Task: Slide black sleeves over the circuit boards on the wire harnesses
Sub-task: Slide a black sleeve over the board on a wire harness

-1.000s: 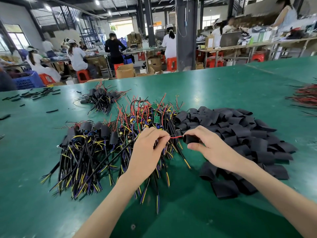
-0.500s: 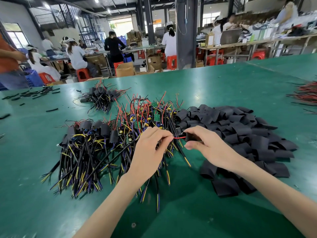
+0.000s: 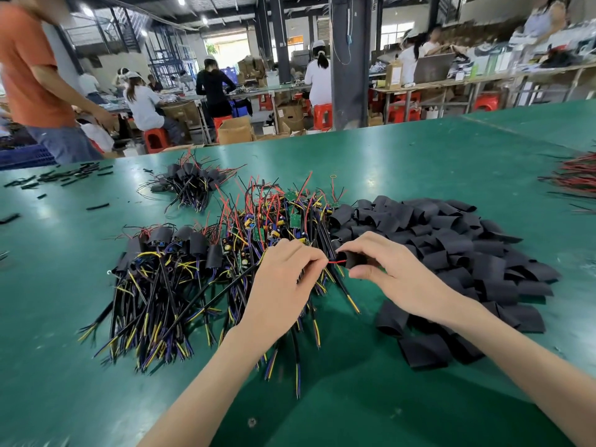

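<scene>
Slightly closer than a second ago, the black sleeve (image 3: 353,259) rides the red wire (image 3: 337,261) toward my left grip (image 3: 283,285), which pinches that wire just left of the sleeve pile (image 3: 451,253). My right grip (image 3: 393,272) clamps the sleeve. Threading is under way, I judge; next it must slide over the board, which I cannot see.

Green table (image 3: 419,162) fills most of my view. Far left, a person in an orange shirt (image 3: 29,69) stands at its far edge, with a blue crate (image 3: 22,156) just beside them. Behind it I see a dark pillar (image 3: 350,59) and an open cardboard box (image 3: 235,130) on the floor. 2 workers in white tops (image 3: 142,101) sit on red stools (image 3: 323,115) facing benches, with 1 person in a black top (image 3: 214,87) between them.
</scene>
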